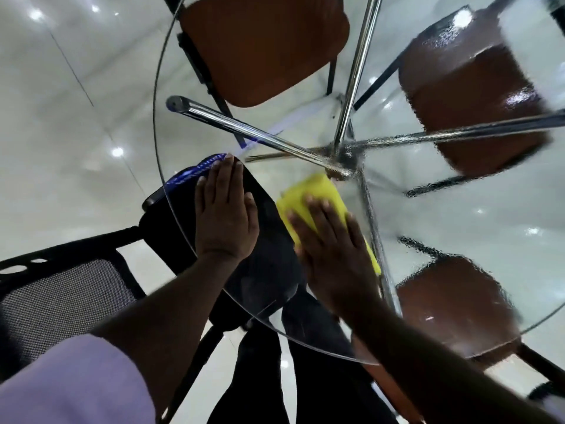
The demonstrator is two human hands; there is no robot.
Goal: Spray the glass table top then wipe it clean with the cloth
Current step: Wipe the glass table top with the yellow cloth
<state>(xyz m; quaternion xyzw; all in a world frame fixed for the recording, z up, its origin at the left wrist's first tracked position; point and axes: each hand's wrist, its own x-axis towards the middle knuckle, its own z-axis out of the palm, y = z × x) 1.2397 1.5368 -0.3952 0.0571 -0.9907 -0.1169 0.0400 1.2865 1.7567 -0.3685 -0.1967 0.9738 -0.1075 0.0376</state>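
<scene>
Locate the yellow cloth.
Head view, centre: the folded yellow cloth lies flat on the round glass table top, under the right hand, beside the left hand.

Pretty much the whole glass table top (458,209) was open room, nothing standing on it. Only things on it were the yellow cloth (315,197) near the middle with the right hand (330,255) flat on it, and the left hand (224,218) flat just beside, toward the table's near-left rim.
</scene>
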